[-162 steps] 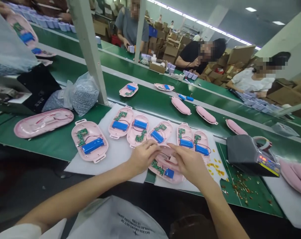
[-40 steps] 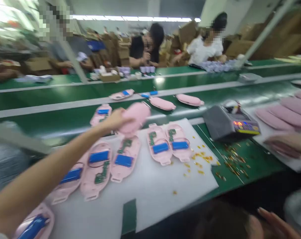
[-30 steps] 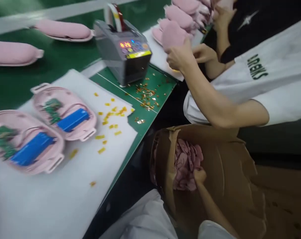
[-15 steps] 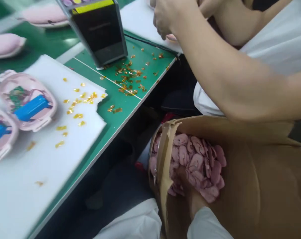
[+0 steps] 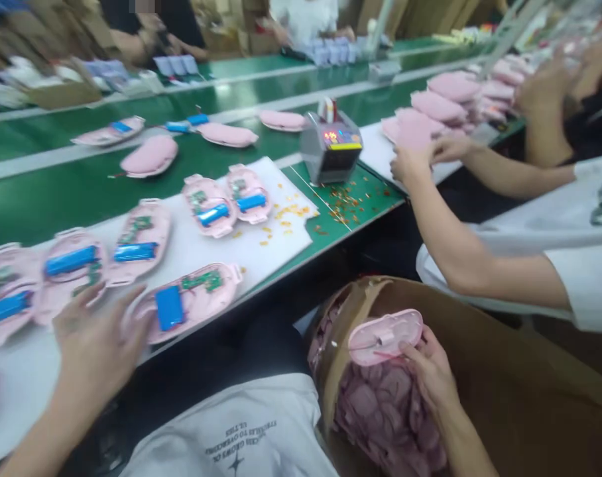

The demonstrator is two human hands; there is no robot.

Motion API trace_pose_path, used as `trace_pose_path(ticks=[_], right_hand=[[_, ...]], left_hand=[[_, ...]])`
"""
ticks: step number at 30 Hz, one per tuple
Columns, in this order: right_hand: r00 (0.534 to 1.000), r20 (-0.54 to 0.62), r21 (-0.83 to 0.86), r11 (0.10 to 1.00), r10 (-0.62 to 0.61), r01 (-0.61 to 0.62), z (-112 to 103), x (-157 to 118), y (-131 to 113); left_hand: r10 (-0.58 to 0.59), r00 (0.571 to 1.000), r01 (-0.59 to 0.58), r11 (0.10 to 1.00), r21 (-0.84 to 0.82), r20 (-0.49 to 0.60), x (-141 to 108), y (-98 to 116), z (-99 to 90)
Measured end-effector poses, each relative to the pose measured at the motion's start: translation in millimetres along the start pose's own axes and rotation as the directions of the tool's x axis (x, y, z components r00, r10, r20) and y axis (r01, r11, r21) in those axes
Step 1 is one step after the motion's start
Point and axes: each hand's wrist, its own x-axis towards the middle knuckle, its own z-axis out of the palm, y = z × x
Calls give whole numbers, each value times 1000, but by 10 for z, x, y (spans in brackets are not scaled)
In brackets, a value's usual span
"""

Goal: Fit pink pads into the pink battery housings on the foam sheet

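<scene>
In the head view, the right hand (image 5: 434, 374) is now bringing a pink cover (image 5: 368, 336) up out of the cardboard box (image 5: 504, 351), pinching its end between thumb and fingers, so this piece is now hanging apart from the pink pile (image 5: 380, 407). The left hand (image 5: 95, 344) is spreading its fingers beside an open casing (image 5: 201, 306), which is lying along the worktop's (image 5: 295, 180) near edge; blur is hiding any contact.
</scene>
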Motion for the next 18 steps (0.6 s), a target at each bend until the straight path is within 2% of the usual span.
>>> trace_pose_path(ticks=[2,4,6,8,10,12,14,15,18], right_hand=[[990,140,68,998,9,-18,582,-125,-399],[970,241,72,997,-25,8,1229,-228,-673],[941,333,51,998,-57,43,1821,-294,-823],[920,381,-14,995,-89,102,2265,-294,-889],[884,444,-132,965,-145,225,2525,-211,-941],[812,558,-282,880,-174,382,2646,-77,-1031],[738,659,-429,735,-144,526,2722,35,-1162],[717,684,-486,650,-133,584,2772,64,-1233],[629,767,-531,423,-128,734,2996,38,-1429]], left_hand=[[23,1000,-23,998,-55,7,-94,-101,-41],[104,988,-82,979,-187,112,-124,-145,-36],[152,972,-97,954,-284,179,-96,-185,-14],[152,968,-81,941,-327,198,-54,-253,-24],[147,960,-49,927,-373,240,-52,-332,-103],[115,954,7,914,-406,276,-107,-380,-229],[91,951,47,902,-429,295,-182,-375,-337],[96,947,49,900,-433,307,-210,-354,-364],[170,907,-9,922,-387,385,-234,-243,-322]])
